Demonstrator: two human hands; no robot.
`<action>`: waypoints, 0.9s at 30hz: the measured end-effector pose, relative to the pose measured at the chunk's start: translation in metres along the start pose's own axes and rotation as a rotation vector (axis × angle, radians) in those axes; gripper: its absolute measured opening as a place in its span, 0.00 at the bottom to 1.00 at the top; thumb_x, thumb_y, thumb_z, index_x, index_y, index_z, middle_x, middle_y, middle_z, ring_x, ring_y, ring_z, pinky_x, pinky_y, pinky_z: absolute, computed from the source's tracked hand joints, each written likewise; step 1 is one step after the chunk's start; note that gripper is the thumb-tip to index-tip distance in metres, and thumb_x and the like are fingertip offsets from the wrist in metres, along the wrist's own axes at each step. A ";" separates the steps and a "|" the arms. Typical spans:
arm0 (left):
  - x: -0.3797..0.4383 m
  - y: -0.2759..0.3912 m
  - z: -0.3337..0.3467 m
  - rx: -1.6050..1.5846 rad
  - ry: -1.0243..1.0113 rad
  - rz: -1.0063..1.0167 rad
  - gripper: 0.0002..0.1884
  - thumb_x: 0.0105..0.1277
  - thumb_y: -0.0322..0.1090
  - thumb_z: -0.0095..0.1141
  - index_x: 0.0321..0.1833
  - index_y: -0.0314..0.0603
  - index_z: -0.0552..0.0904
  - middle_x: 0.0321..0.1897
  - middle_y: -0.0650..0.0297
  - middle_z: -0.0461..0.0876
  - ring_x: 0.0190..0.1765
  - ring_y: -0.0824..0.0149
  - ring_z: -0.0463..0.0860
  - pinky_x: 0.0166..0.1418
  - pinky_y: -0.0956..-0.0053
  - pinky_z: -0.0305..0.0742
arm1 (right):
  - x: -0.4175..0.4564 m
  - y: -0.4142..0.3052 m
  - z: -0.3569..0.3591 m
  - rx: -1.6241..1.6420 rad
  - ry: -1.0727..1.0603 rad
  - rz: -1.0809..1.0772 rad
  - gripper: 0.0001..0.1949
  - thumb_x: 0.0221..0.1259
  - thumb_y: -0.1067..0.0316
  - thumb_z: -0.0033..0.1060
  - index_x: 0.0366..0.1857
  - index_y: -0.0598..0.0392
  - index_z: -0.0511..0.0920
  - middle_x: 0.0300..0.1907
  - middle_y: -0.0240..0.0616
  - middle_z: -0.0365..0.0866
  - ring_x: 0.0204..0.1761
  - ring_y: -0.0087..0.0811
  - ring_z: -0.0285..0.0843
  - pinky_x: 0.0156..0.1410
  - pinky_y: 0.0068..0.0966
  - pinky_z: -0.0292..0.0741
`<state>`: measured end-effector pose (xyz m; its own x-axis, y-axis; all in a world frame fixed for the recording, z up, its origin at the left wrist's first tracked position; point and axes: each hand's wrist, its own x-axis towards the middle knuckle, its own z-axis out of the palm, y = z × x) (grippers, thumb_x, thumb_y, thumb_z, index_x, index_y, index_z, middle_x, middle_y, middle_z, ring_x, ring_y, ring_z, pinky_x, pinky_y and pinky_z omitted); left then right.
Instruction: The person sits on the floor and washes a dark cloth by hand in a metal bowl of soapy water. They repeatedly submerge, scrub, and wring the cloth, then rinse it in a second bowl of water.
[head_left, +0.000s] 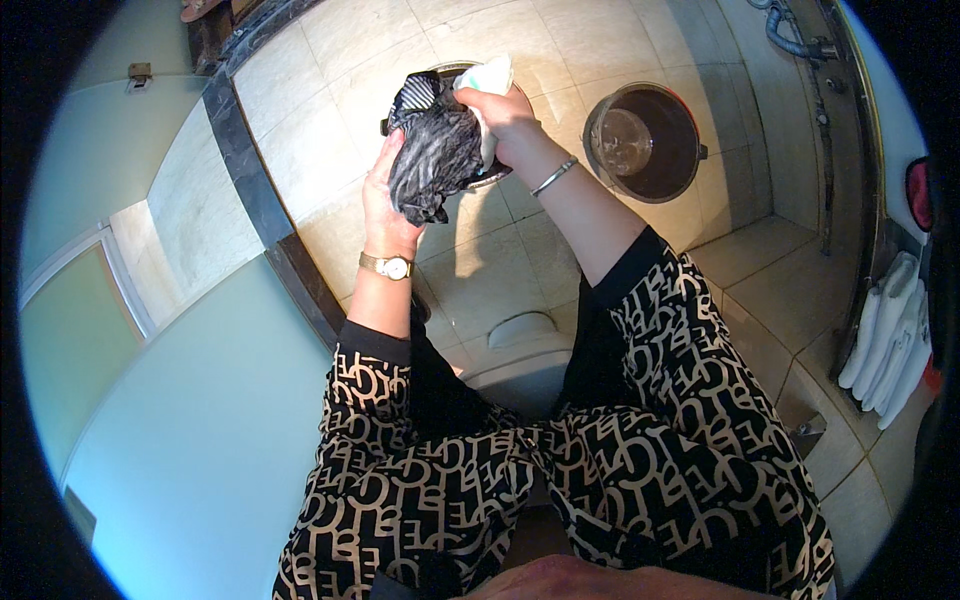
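Observation:
A crumpled dark cloth (439, 154), grey-black with a white-striped part, is spread between my hands. My left hand (388, 199), with a gold-coloured watch on the wrist, supports its left side. The right side of the cloth meets my right hand (502, 120), which is shut on a white object (487, 75) with a green mark; whether that is a bottle or a bar in a wrapper I cannot tell. A silver bangle sits on my right wrist. Directly beneath the hands stands a dark round bucket (491, 180), mostly hidden by the cloth.
To the right, a dark bucket (645, 142) holds some liquid on the tiled floor (487, 255). Pipes (802, 49) run up the right wall, and white cloths (889, 337) hang at the far right. A dark stone sill (251, 172) and frosted glass panels (202, 390) border the left.

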<state>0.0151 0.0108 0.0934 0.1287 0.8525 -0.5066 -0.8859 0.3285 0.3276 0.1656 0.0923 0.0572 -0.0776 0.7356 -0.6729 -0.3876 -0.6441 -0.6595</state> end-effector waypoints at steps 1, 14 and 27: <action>-0.001 -0.001 0.000 0.021 0.012 0.020 0.16 0.74 0.35 0.46 0.58 0.32 0.75 0.53 0.49 0.82 0.53 0.55 0.83 0.61 0.62 0.77 | 0.003 -0.001 -0.003 -0.048 0.002 -0.133 0.27 0.41 0.73 0.74 0.51 0.60 0.74 0.43 0.39 0.83 0.43 0.36 0.82 0.49 0.32 0.78; 0.014 -0.009 -0.013 -0.025 0.217 0.025 0.19 0.74 0.46 0.46 0.56 0.40 0.78 0.54 0.56 0.82 0.60 0.56 0.79 0.69 0.49 0.66 | -0.043 0.008 0.021 -0.721 0.025 -1.185 0.30 0.43 0.75 0.70 0.55 0.53 0.70 0.45 0.40 0.82 0.48 0.36 0.83 0.53 0.28 0.79; -0.001 -0.026 -0.004 0.460 0.157 0.055 0.12 0.68 0.30 0.49 0.54 0.48 0.76 0.33 0.68 0.82 0.28 0.71 0.80 0.22 0.74 0.70 | -0.040 -0.020 0.023 -0.973 0.261 -0.721 0.35 0.44 0.46 0.75 0.56 0.53 0.71 0.47 0.47 0.79 0.56 0.45 0.75 0.63 0.42 0.68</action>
<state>0.0359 -0.0006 0.0822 -0.0134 0.8135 -0.5814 -0.5959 0.4604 0.6580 0.1560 0.0805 0.1054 0.0988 0.9948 -0.0258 0.5858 -0.0791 -0.8066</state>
